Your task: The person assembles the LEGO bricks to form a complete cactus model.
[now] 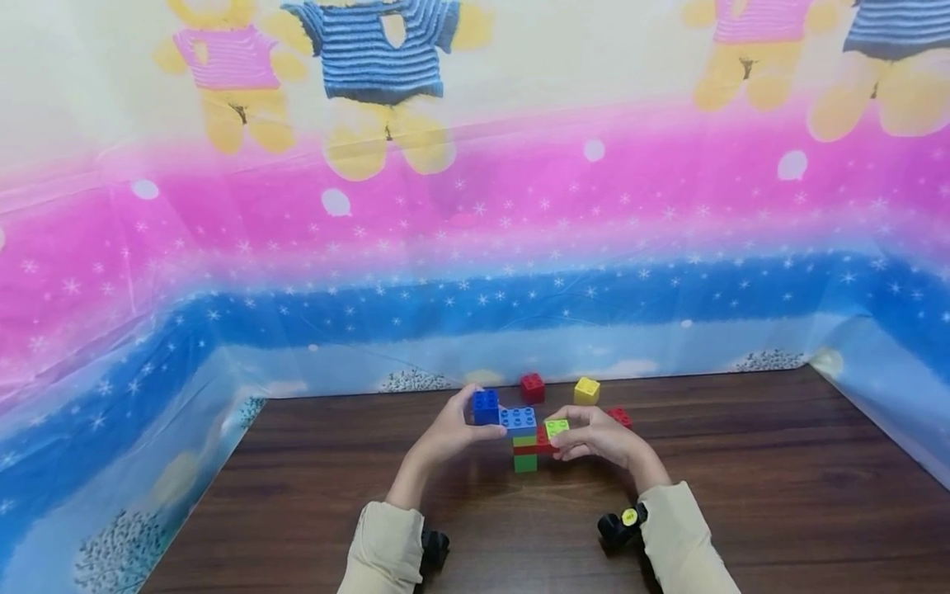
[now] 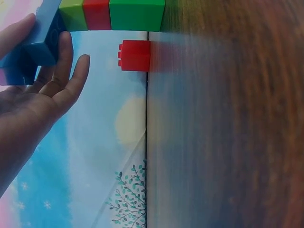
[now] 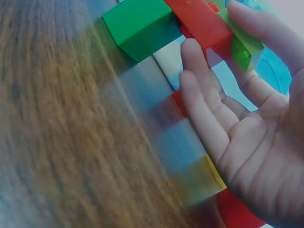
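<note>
Fingers of the left hand (image 1: 445, 433) pinch a dark blue brick (image 1: 486, 407) at the upper left of the block tower (image 1: 524, 445), thumb on the near side and the remaining fingers extended behind it. Fingers of the right hand (image 1: 594, 437) curl around a lime-green brick (image 1: 557, 427) and the red brick (image 3: 202, 21) beneath it, on the tower's right side.

The tower stands on the wooden table (image 1: 742, 495), near its back edge, between the two hands. From bottom to top it shows a green base brick (image 1: 525, 463), a red layer, a light green layer and a blue studded brick (image 1: 518, 420).

Judged from the grip on both sides, the step in hand is seating side bricks against the top of the tower. The next move calls for stud alignment and downward pressure, with the opposite hand steadying the column against tipping.

Behind the tower, apart from it, lie a loose red brick (image 1: 532, 387) and a yellow brick (image 1: 586, 390). A printed plastic sheet (image 1: 475, 247) lines the walls.
</note>
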{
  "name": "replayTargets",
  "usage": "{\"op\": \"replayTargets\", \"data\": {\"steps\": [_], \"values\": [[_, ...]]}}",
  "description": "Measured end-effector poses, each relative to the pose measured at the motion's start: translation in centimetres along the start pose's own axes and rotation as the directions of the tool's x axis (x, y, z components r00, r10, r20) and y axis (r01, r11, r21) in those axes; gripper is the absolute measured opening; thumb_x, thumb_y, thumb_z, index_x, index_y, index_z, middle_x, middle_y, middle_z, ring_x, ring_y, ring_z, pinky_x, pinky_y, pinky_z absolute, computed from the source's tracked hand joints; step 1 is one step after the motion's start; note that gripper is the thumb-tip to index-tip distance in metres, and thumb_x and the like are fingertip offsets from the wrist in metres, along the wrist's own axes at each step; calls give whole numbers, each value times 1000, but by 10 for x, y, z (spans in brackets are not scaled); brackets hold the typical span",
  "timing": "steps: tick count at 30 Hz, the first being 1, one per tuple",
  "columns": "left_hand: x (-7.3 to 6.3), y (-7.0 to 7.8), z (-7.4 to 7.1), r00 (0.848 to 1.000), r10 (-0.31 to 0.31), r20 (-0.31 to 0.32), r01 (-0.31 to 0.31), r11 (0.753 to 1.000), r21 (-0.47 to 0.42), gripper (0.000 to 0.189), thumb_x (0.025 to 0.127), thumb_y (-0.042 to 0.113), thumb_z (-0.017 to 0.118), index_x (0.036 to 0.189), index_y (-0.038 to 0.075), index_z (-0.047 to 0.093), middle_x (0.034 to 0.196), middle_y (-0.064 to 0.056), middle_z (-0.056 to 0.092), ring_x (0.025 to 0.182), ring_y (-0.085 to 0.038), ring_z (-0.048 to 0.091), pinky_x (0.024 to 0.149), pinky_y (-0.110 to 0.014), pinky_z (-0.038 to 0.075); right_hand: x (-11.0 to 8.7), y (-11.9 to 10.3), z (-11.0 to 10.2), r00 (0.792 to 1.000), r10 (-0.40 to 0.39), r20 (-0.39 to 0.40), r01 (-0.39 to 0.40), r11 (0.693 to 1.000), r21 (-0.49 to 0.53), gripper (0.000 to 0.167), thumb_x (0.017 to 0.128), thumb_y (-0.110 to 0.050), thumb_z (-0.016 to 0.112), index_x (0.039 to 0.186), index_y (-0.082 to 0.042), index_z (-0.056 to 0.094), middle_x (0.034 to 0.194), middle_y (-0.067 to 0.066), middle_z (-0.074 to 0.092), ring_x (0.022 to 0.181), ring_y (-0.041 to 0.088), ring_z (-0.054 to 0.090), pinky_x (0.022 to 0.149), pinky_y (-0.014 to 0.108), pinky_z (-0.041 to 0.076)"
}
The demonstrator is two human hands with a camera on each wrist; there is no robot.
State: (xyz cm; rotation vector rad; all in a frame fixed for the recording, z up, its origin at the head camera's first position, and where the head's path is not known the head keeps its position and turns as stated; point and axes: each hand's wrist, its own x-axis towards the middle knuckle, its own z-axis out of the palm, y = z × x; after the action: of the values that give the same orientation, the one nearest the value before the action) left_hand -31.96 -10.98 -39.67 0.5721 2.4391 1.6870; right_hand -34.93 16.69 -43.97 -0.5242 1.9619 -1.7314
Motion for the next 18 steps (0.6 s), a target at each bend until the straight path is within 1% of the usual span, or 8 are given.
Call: {"op": "replayTargets", "data": {"steps": [6, 11, 14, 18], "values": [[0, -1, 0, 1000, 3, -8, -3, 1000, 0, 42, 87, 19, 73, 120, 6, 49, 112, -15, 62, 100, -21, 60, 93, -43, 54, -2, -6, 1, 998, 29, -49, -35, 992, -124, 45, 90, -29, 68, 125, -3, 57, 115, 12, 65, 91, 18, 69, 86, 33, 59], [1, -2, 0, 1000, 12, 2, -12, 1000, -3, 42, 88, 19, 73, 120, 6, 49, 112, -15, 62, 99, -20, 60, 92, -41, 54, -5, -11, 1, 998, 41, -50, -49, 985, -163, 50, 90, -30, 69, 129, -2, 55, 123, 16, 62, 98, 17, 66, 88, 34, 58], [1, -3, 0, 1000, 11, 1, -11, 1000, -6, 42, 88, 19, 73, 120, 6, 49, 113, -15, 62, 101, -21, 60, 93, -42, 54, -8, -13, -1, 998, 32, -49, -40, 982, -183, 53, 90, -31, 69, 131, -2, 54, 132, 21, 55, 104, 18, 64, 89, 36, 58], [0, -3, -1, 1000, 15, 1, -15, 1000, -14, 43, 88, 19, 73, 120, 5, 48, 114, -16, 62, 102, -22, 60, 95, -43, 54, -11, -13, -7, 997, -12, -73, -4, 977, -213, 58, 90, -32, 69, 135, 0, 51, 143, 25, 45, 112, 22, 62, 91, 39, 57]]}}
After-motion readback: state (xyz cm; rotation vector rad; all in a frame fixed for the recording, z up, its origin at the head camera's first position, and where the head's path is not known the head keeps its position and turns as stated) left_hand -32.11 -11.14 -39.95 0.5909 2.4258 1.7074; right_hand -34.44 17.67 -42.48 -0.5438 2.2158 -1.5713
